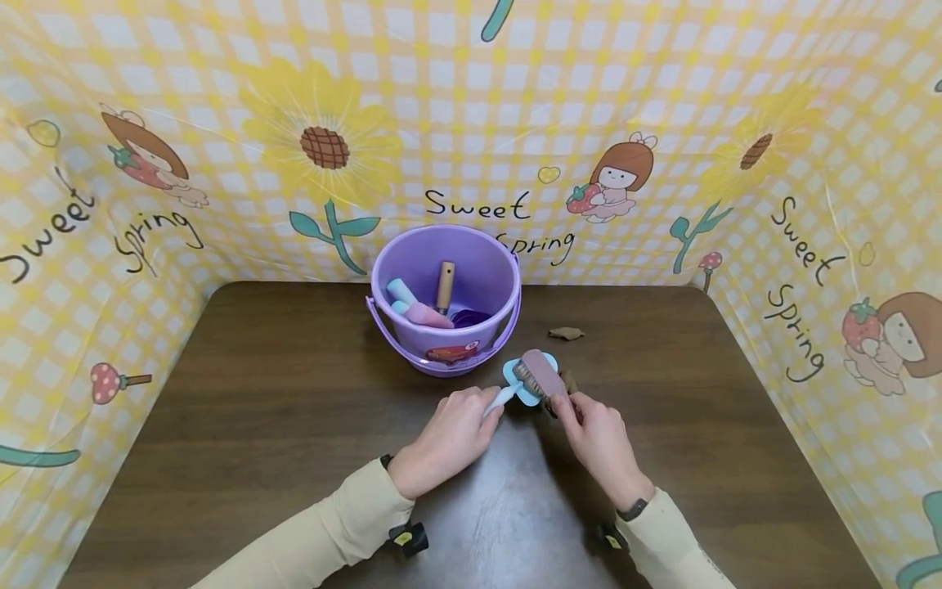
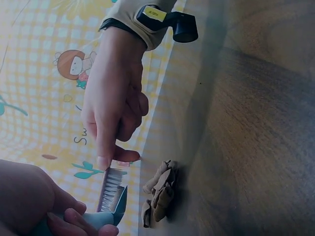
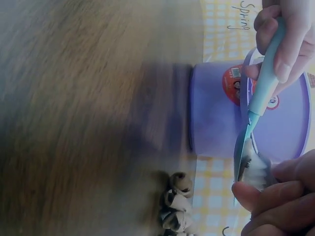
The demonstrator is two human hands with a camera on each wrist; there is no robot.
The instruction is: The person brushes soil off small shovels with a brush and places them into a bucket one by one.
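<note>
My left hand (image 1: 456, 433) grips the handle of a small light-blue toy shovel (image 3: 266, 83), whose petal-shaped blade points away from me. A brush (image 1: 543, 372) with a dusty-pink back and pale bristles is pinched in my right hand (image 1: 605, 446). Its bristles lie against the shovel's blade, and the right wrist view shows a small dark bit between them. Below the tools, a cluster of curled brown dry leaves (image 2: 160, 191) rests on the table, mostly covered by the brush and right hand in the head view.
Behind my hands stands a purple bucket (image 1: 412, 334), its handle lowered toward me. Inside are a wooden handle (image 1: 445, 285), pink and blue handles (image 1: 427, 315) and a purple item. One brown leaf (image 1: 566, 333) lies right of it. Checked yellow cloth (image 1: 456, 123) walls the table (image 1: 294, 393).
</note>
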